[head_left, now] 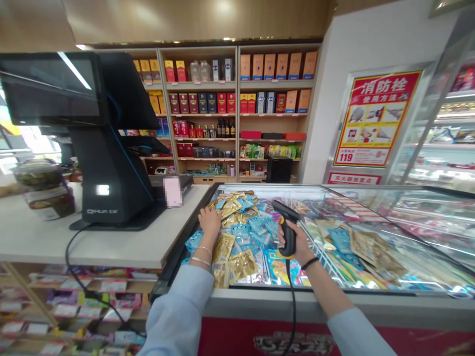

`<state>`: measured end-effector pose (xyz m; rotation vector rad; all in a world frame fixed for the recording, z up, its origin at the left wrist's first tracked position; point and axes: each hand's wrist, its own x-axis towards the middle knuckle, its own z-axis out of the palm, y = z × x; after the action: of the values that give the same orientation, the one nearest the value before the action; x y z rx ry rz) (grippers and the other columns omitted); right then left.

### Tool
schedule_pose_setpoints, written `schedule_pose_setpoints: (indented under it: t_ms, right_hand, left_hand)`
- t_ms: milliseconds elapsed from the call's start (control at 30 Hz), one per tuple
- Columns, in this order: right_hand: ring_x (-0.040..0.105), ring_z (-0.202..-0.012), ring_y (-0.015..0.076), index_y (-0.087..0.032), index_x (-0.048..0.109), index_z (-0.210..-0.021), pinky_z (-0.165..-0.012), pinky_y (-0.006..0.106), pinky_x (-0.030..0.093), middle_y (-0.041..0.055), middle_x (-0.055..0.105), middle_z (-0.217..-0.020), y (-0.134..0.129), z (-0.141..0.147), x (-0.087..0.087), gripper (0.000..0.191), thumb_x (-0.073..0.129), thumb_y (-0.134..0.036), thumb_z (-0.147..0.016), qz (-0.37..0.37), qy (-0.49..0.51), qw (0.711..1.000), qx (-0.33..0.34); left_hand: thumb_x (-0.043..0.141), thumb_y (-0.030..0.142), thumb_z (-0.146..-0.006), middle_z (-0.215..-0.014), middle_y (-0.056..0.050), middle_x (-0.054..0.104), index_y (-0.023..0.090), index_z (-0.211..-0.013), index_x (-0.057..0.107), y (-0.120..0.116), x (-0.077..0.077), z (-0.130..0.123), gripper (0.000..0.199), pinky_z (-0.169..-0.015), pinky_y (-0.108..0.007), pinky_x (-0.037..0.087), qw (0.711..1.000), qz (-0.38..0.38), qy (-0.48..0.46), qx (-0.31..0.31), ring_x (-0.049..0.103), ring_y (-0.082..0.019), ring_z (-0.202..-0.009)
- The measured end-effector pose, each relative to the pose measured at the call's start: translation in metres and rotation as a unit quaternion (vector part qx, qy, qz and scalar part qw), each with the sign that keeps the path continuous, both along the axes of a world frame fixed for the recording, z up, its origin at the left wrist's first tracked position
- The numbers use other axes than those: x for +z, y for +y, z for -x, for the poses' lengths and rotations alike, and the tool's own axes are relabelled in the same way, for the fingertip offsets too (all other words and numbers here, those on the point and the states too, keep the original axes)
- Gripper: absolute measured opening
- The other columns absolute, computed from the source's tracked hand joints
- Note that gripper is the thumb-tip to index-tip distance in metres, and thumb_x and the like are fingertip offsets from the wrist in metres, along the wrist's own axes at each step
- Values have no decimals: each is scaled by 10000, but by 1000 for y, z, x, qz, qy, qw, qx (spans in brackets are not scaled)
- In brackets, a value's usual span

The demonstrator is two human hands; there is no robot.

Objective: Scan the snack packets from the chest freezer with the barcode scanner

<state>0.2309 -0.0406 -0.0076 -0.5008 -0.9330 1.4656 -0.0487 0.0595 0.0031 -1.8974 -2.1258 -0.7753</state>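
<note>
Gold and blue foil packets (237,242) lie heaped in the open section of a chest freezer (260,291), head view only. Left hand (210,221) is down on the pile near the freezer's left edge, fingers (206,212) slightly curled over the packets; can't tell if it pinches one or just rests there. Two thin bangles (202,257) on that wrist, pale blue sleeve (178,311) behind. Right hand (295,242) is wrapped round the grip of a black and yellow handheld barcode scanner (288,232), held above the packets, nose tilted up and away from the person, black cord (293,311) hanging down over the freezer front. Nothing shows being read, and no single packet is set apart from the heap; many packets remain in the bin, more under the glass sliding lid (389,232) to the right. White counter (92,242) at left carries a black POS terminal (111,168) and a glass jar (42,190). Behind: wooden shelves (237,99) of boxed liquor, red hydrant poster (376,118) on the wall.
</note>
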Motion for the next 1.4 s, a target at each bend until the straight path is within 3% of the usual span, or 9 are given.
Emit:
schedule_pose_setpoints:
  t_ms: [133,367,533,633,767,833,1133,1400]
  right_hand:
    - [446,-390,90,-214,555,-796,-346,209,406,-36,530,-591,-2,-7,3,196,658,-380,-791,-27,22,999,-19]
    - [434,-383,83,-199,555,-756,-340,203,392,-33,516,-579,-5,-4,6,216,666,-383,-778,-20,23,999,-32]
    - [448,-373,81,-201,566,-779,-339,198,392,-43,520,-567,-12,0,14,245,682,-417,-777,-37,-2,999,-35]
    - [463,-357,82,-194,575,-774,-332,202,402,-42,535,-557,-16,0,18,297,711,-457,-754,-43,-31,998,-39]
    - [504,-363,98,-183,570,-753,-328,215,420,-22,578,-584,-20,-1,20,336,728,-478,-744,-43,-80,994,-56]
    - [518,-368,104,-180,575,-769,-325,218,424,-16,593,-604,-21,0,20,334,728,-476,-744,-44,-96,993,-58]
    - [518,-362,109,-175,564,-763,-306,214,423,-22,568,-566,-23,4,18,368,712,-511,-742,-46,-138,989,-26]
    - [508,-345,98,-173,547,-729,-293,214,421,-24,570,-591,-20,4,13,426,711,-566,-724,-32,-144,989,-20]
  left_hand:
    - [521,428,-896,-1206,-249,552,100,-1110,664,3,-4,-1,417,-908,-467,373,1000,1,14,-10,451,-401,-1153]
    - [656,404,-810,-1206,-202,565,123,-1147,575,1,0,-2,446,-907,-417,375,999,-15,-13,26,474,-356,-1143]
    - [652,272,-808,-935,-103,684,174,-1099,566,5,1,-2,320,-879,-369,408,990,-43,-114,-74,614,-277,-969]
    - [663,248,-788,-846,-49,702,192,-1053,588,11,1,-3,281,-790,-319,463,953,-72,-256,-144,662,-224,-829]
    - [712,248,-729,-895,-42,738,189,-1019,584,15,4,-6,323,-760,-289,517,857,-143,-446,-216,700,-191,-814]
    - [731,268,-711,-895,-53,748,186,-1019,581,13,8,-7,352,-746,-288,532,828,-168,-488,-221,709,-190,-797]
    - [725,358,-727,-983,-91,752,177,-962,673,10,9,-10,301,-777,-323,571,809,-207,-495,-242,714,-249,-948]
    - [735,342,-726,-937,-107,757,146,-969,673,9,9,-7,318,-641,-315,604,763,-212,-572,-213,731,-239,-823]
